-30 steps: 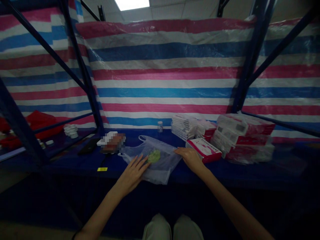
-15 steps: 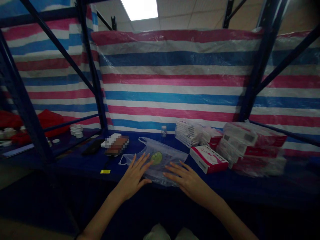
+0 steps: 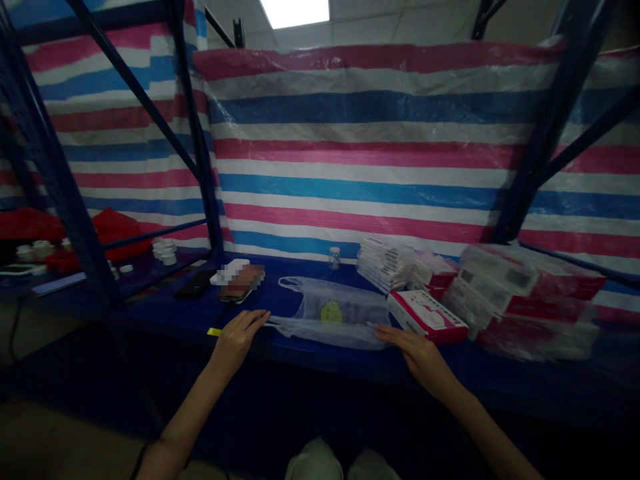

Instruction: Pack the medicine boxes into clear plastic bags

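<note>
A thin, see-through plastic bag (image 3: 357, 300) with loop handles and a yellow-green round print lies flat on the blue tabletop, its handles toward the left. Its near side is folded over in a long strip. My left hand (image 3: 239, 337) pinches the handle end of that strip at the left. At the other end, my right hand (image 3: 413, 347) has its fingers closed on the bag's lower right corner. Between the two hands the near edge is drawn straight.
Right of the bag lies a red-and-white box (image 3: 429, 316), with wrapped boxes (image 3: 525, 300) stacked beyond it. A small clear bottle (image 3: 335, 258) stands behind the bag. Phones (image 3: 240, 280) and a yellow label (image 3: 214, 331) are at left. Blue rack posts (image 3: 197, 133) frame the table (image 3: 300, 347).
Both hands moved apart, left hand leftward and right hand rightward, from lying spread on the bag to gripping its near edge. That near side is now folded over and stretched.
</note>
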A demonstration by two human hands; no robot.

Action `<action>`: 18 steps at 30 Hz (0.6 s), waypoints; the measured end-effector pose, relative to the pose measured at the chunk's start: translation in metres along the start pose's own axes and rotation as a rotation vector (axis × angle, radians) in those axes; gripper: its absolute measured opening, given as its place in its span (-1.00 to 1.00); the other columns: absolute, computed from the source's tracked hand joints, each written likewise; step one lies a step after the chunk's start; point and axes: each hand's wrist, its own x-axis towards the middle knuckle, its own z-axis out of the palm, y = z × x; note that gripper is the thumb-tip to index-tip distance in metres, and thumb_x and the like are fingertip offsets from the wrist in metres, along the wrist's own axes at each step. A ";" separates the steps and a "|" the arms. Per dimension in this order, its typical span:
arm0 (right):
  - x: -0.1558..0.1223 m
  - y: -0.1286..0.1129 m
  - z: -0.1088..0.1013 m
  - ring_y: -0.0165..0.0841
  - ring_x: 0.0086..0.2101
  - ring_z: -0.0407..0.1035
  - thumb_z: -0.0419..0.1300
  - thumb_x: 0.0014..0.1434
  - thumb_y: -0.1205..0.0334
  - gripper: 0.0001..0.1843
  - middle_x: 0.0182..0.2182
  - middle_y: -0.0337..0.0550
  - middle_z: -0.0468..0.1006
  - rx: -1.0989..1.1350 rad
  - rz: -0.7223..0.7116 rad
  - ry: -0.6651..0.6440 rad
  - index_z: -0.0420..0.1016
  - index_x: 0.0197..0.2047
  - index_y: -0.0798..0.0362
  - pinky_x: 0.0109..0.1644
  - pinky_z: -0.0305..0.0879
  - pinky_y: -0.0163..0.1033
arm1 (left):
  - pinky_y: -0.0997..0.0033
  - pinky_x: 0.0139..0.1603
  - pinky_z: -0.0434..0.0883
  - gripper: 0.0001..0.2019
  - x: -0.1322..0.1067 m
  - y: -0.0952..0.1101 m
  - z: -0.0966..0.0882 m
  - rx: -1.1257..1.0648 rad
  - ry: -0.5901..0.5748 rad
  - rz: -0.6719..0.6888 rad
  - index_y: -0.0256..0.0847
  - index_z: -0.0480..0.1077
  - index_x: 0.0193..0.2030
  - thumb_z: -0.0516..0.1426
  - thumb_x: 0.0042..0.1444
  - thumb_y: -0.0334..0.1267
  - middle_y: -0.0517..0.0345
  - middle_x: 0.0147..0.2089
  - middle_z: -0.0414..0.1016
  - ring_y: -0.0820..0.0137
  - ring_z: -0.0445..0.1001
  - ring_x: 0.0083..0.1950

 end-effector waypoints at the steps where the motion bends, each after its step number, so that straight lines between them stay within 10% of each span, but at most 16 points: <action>1: 0.000 0.000 0.001 -0.39 -0.03 0.33 -0.15 0.00 0.61 -0.38 0.00 -0.20 0.41 0.009 0.008 0.018 0.33 0.05 -0.03 -0.01 0.36 -0.20 | 0.24 0.02 0.36 -0.64 -0.001 -0.004 0.002 0.012 0.034 0.021 -0.24 0.33 0.03 -0.12 0.17 -0.47 -0.03 -0.01 0.44 0.32 0.41 -0.04; 10: 0.000 0.000 0.006 -0.36 -0.10 0.39 -0.04 0.08 0.52 -0.56 -0.13 -0.17 0.51 0.051 -0.030 0.016 0.42 -0.05 -0.02 0.00 0.35 -0.15 | 0.22 0.08 0.29 -0.44 0.006 0.013 -0.004 -0.260 -0.249 -0.100 -0.05 -0.10 0.28 0.00 0.15 -0.19 0.05 0.21 0.23 0.33 0.27 0.15; 18: -0.001 -0.002 0.006 -0.35 -0.10 0.39 -0.03 0.11 0.47 -0.57 -0.05 -0.18 0.46 0.066 0.081 -0.044 0.41 -0.03 -0.08 -0.06 0.38 -0.14 | 0.30 -0.14 0.31 -0.76 0.018 0.002 0.000 -0.136 -0.002 -0.066 -0.16 0.45 -0.33 -0.04 0.18 -0.32 0.12 -0.22 0.54 0.39 0.44 -0.18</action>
